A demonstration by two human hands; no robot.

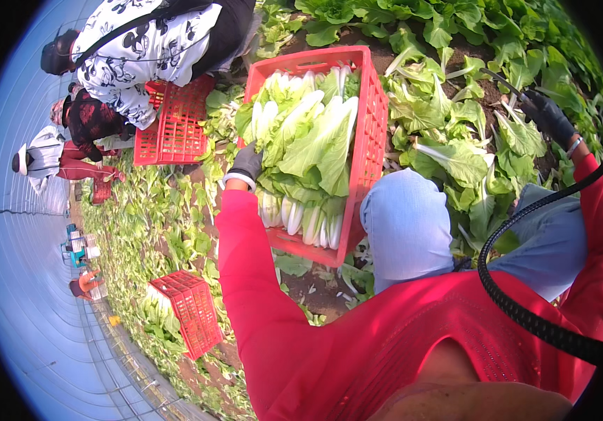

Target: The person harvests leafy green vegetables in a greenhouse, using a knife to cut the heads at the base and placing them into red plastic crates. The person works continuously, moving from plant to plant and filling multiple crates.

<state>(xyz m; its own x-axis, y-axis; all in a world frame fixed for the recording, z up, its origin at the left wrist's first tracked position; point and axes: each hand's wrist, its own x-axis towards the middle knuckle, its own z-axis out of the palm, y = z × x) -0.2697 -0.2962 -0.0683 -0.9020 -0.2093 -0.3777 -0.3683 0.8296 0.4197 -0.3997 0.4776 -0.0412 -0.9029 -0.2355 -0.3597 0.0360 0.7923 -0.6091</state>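
Observation:
My left hand (pixel 248 162), in a dark glove, is at the left side of a red plastic crate (pixel 375 131) and touches the leafy greens (pixel 307 142) inside. Its fingertips are partly hidden by leaves, so its grip is unclear. The greens lie in rows with white stalks. My right hand (pixel 546 117), also gloved, is out at the far right, closed on a tool with a thin curved dark blade, which looks like a sickle (pixel 502 80). Below that hand, cut greens with white stalks (pixel 454 158) lie loose on the soil.
Uncut leafy plants (pixel 438 18) grow along the top. A co-worker (pixel 144 47) bends over red crates (pixel 183 123) at upper left; other people are beyond. Another red crate (pixel 193 313) lies tipped at lower left with greens at its mouth. A black cable (pixel 496 247) crosses before my right arm.

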